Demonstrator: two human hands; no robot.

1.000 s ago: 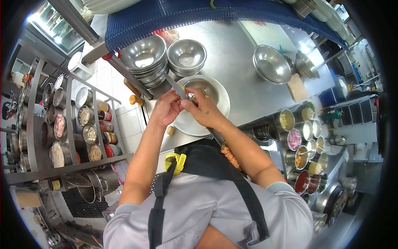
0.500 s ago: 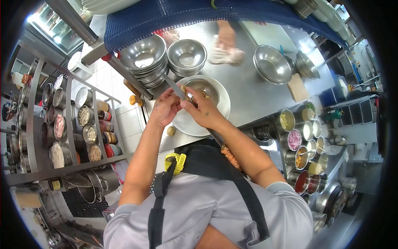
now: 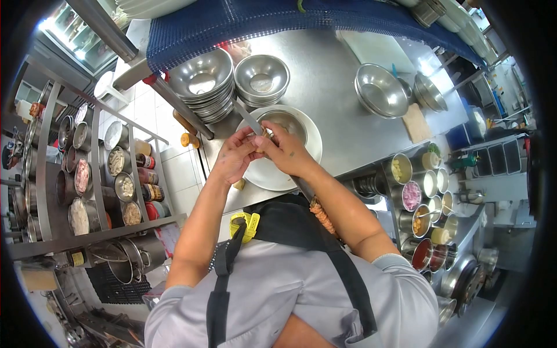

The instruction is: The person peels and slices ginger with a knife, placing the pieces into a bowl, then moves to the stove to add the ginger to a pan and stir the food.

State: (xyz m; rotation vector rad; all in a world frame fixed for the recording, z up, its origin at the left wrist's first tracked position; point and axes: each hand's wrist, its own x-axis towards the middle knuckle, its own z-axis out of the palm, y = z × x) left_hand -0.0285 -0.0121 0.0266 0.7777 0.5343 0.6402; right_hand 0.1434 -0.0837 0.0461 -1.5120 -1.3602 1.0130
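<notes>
My right hand (image 3: pixel 287 152) grips a knife (image 3: pixel 248 118) whose blade points up and left toward the stacked bowls. Against the blade my left hand (image 3: pixel 235 158) pinches a small pale piece of food (image 3: pixel 262 134), mostly hidden by my fingers. Both hands hover over a wide white plate (image 3: pixel 310 130) that carries a steel bowl (image 3: pixel 285 122) with a few pale pieces in it. A small tan piece (image 3: pixel 239 184) lies on the steel counter just below my left hand.
Two stacks of steel bowls (image 3: pixel 204 78) (image 3: pixel 261 75) stand behind the plate. More bowls (image 3: pixel 380 90) and a wooden block (image 3: pixel 416 122) sit to the right. Ingredient tubs (image 3: pixel 415 194) line the right edge, a rack of jars (image 3: pixel 98 174) the left. A blue mat (image 3: pixel 278 17) lies at the back.
Another person's hand that reached onto the counter behind the bowls half a second ago is gone. My hands have shifted slightly lower over the plate, still cutting.
</notes>
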